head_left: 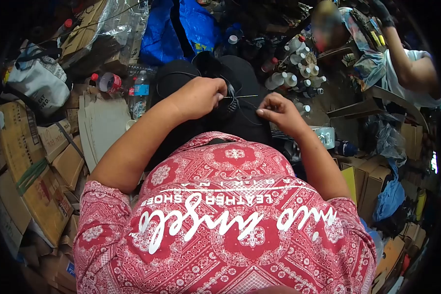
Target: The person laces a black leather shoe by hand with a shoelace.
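A black shoe-like item (224,100) with ridged edges lies on my lap between my knees. My left hand (203,95) is closed at its upper left edge, fingers pinched against it. A thin metal needle or rod (242,96) sticks out to the right from beside those fingertips. To the right, my right hand (278,110) has its thumb and forefinger pinched together at a thin dark thread (252,119), which curves back toward the black item. The far part of the item merges with my dark trousers and is hard to make out.
A blue bag (179,29) lies ahead. Plastic bottles (301,63) stand at the front right, others (140,90) at the left. Flattened cardboard (29,161) is piled on the left. A co-worker's arm (402,54) shows at the upper right.
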Demonstrator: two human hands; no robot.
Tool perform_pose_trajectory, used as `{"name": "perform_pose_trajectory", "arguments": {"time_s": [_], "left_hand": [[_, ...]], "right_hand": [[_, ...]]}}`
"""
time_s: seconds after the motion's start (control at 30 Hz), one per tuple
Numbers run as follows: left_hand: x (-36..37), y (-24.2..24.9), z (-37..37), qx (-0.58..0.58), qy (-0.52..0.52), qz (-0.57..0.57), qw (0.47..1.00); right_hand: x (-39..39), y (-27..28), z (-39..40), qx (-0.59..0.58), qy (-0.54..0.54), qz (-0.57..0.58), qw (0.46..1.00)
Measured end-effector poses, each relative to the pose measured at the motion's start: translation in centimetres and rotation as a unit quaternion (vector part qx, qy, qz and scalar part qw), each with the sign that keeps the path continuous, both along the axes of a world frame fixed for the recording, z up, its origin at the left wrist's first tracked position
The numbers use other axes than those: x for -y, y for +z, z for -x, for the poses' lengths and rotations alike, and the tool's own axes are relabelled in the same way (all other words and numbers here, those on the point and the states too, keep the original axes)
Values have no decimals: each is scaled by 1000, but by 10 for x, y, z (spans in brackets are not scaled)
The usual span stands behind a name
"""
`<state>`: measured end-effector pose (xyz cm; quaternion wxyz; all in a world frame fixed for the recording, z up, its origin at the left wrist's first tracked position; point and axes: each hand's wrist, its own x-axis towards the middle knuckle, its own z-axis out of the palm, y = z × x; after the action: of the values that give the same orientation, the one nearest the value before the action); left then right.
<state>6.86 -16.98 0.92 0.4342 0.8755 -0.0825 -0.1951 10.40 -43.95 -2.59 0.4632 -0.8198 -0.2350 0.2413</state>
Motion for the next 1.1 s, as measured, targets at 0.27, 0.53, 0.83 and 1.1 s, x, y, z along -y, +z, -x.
{"name": "perform_pose_trajectory", "arguments": {"time_s": [0.27,0.53,0.83,1.1], "left_hand": [[12,1,-8,152,-130,-113,973],[5,10,-7,143,-132,-125,973],[-20,0,0,180,-173,-77,965],[-137,-3,46,130,55,-59,988]], "right_hand": [[-2,21,-44,161,-67,70,982],[-42,66,-12,360,144,196,901],[-59,56,-9,356,238,220,876],[43,36,-20,18,-28,236,971]]}}
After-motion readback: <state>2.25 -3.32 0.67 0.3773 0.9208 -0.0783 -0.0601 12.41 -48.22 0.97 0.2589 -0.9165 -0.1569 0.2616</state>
